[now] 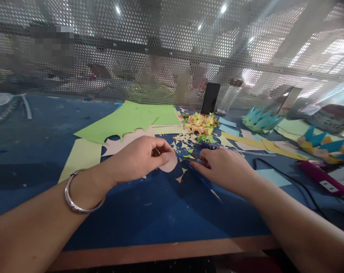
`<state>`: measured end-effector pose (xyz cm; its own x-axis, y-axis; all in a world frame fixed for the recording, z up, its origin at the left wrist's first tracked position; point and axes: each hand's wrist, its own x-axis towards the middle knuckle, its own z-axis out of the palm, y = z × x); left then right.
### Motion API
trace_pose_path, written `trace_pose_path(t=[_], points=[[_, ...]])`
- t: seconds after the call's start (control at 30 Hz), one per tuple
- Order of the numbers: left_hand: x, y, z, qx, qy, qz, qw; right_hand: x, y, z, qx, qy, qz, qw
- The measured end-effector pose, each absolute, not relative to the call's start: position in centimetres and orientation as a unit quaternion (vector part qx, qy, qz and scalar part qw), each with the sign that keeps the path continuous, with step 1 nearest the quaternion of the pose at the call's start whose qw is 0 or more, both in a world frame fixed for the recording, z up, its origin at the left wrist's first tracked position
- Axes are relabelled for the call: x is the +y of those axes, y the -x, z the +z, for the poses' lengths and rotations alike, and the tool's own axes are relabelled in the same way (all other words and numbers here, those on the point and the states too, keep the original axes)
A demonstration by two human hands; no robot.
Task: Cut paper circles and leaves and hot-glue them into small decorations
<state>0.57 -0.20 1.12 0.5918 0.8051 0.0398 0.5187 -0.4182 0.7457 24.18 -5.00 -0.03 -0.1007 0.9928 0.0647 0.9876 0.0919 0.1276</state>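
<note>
Between the thumb and fingers of my left hand (145,157) is a pale pink paper disc (168,163), its rounded edge turned toward me. My right hand (224,167) is closed on a small pair of scissors (195,156), whose dark blades point left toward the disc without clearly touching it. Fingers hide most of the handles. Under the right hand lies a thin blue tool (207,184) like a pen. Small pointed paper scraps (183,145) are scattered just beyond both hands. Behind them sits a heap of small yellow, peach and orange folded paper pieces (200,123).
Green paper sheets (126,119) and a pale yellow-green sheet (80,155) lie at left. A phone (211,98) and a clear bottle (231,96) stand by the perforated screen (160,49). Right are teal folded paper (261,119), yellow strips (242,141), a black cable (294,178) and a magenta device (322,178).
</note>
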Motion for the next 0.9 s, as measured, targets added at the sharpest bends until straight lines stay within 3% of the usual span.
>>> trace_pose_path(t=[0.27,0.4,0.53,0.9], points=[[-0.3,-1.1,0.3,0.374,-0.668,0.312,0.562,-5.4,-23.9,0.4,0.713,-0.688,0.127,0.055],[-0.6,-1.4,0.4,0.378,-0.627,0.316,0.604,-6.1,-23.6,0.4,0.732,-0.652,0.186,-0.066],[-1.1,-1.7,0.8,0.4,-0.596,0.308,0.624,-6.7,-23.3,-0.1,0.829,-0.479,0.203,-0.205],[-1.6,-2.3,0.7,0.386,-0.544,0.316,0.674,-6.4,-23.5,-0.8,0.878,-0.372,0.191,-0.234]])
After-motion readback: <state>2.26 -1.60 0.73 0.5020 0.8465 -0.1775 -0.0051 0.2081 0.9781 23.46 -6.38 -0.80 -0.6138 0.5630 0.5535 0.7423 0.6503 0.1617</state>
